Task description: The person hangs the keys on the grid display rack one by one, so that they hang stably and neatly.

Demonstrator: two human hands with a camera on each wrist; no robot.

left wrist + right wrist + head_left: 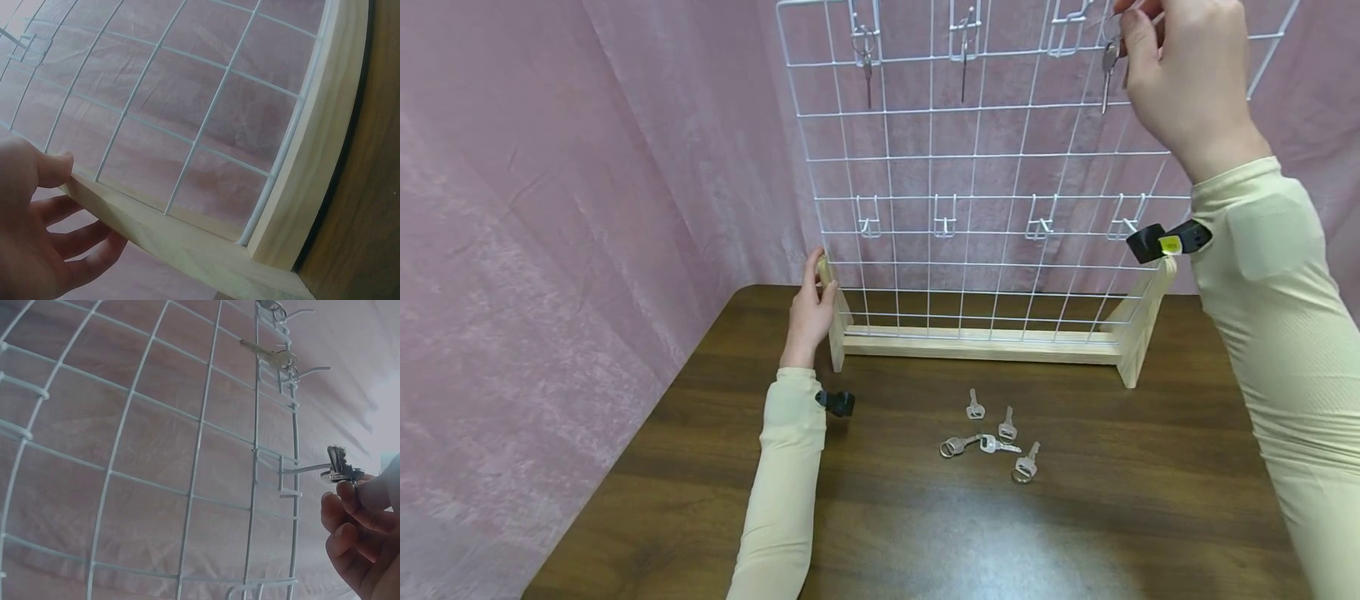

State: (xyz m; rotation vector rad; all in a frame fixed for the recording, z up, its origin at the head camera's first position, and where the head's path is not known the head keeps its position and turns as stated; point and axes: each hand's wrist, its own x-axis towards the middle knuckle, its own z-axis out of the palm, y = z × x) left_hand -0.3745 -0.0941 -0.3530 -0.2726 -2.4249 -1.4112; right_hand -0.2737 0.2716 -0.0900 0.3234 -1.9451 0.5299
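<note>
Nearest on the dark wooden bench (1112, 517): five loose keys (992, 437) scattered in a small cluster, well apart from both hands. Just beyond, left hand (808, 312) at the wooden end post (833, 321) of the rack's frame, thumb on its front edge and fingers (75, 237) loosely curved behind it, steadying rather than clamping hard. Higher and farther, right hand (1180, 79) raised to the top row of the white wire grid (970, 175), fingers (350, 515) pinched narrow on a key (340, 470), held right at the tip of the rightmost upper hook (303, 467); cannot tell whether its ring is threaded on. Likely slips: ring missing the hook tip and key dropping to the bench, or a push on the grid rocking the light frame and shaking the two keys (867, 54) hanging on the other upper hooks, should the left hand's hold be too slack. Lower row of hooks (943, 223) bare. Bench surface smooth, brown, wood-grained, with a dull glare near the front edge. Behind and to the left, crumpled pink fabric (550, 208) draped as a backdrop, closing off the corner.
</note>
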